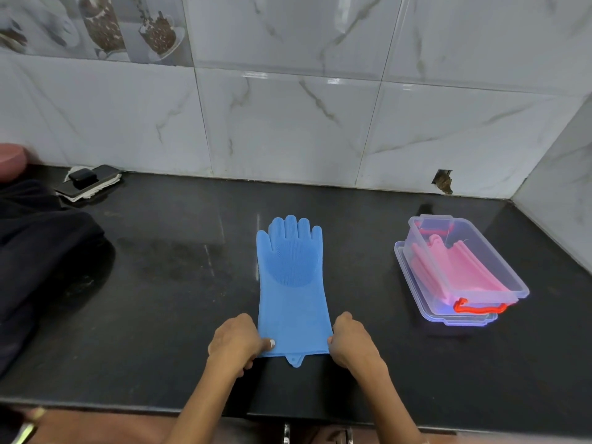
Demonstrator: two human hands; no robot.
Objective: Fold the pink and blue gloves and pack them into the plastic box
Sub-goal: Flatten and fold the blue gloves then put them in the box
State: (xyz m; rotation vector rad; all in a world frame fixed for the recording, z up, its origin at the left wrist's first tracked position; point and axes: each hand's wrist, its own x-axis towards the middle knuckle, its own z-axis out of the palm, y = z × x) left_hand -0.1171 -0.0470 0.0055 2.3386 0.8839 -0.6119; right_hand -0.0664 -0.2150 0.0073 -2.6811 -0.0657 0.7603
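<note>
You are about halfway through the task. The pink gloves [448, 267] already lie folded inside the plastic box [509, 274], which stands open on the black counter [160, 283], well apart from your right fingers and to their right. I think it is a pair in there, but through the clear wall I cannot count the layers for sure. The box seems to sit on its own lid, with a red handle [477, 307] at the near end.

What is left is the blue glove [291, 283]. It lies flat and unfolded between your two hands, the palm with its scrubbing bristles up and its finger end pointing away from your fingers toward the tiled wall.

Your left hand [235, 341] pinches the left corner of the cuff, the thumb on top and the other fingers curled beside the edge. Your right hand [350, 342] pinches the right corner the same way, fingers curled close together. The small hanging tab of the cuff sits just between your two thumbs.
</note>
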